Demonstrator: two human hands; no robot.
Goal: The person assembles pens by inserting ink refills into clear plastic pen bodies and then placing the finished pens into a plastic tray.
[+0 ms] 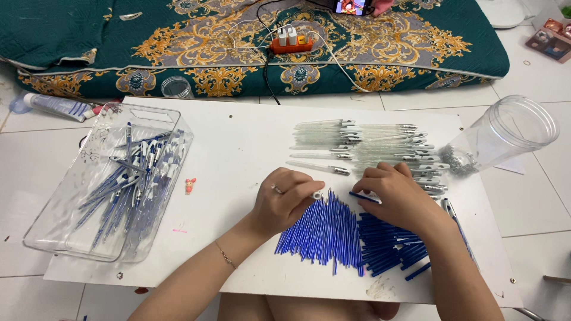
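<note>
Two hands meet above the fanned blue refills (pixel 324 232) — the left hand (pixel 285 202) pinches a small white pen part (pixel 317 194) between closed fingertips, while the right hand (pixel 398 196) grips one blue refill (pixel 364 197), long axis pointing left toward that part. Beyond lie clear pen barrels (pixel 369 148) — rows on the white board (pixel 238 148).

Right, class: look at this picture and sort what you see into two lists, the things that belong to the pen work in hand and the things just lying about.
Belonging to the work:
left hand
right hand
blue refills
blue caps
clear pen barrels
tray of finished pens
jar of springs

Just lying about:
power strip
tube
small pink figure
phone
</note>
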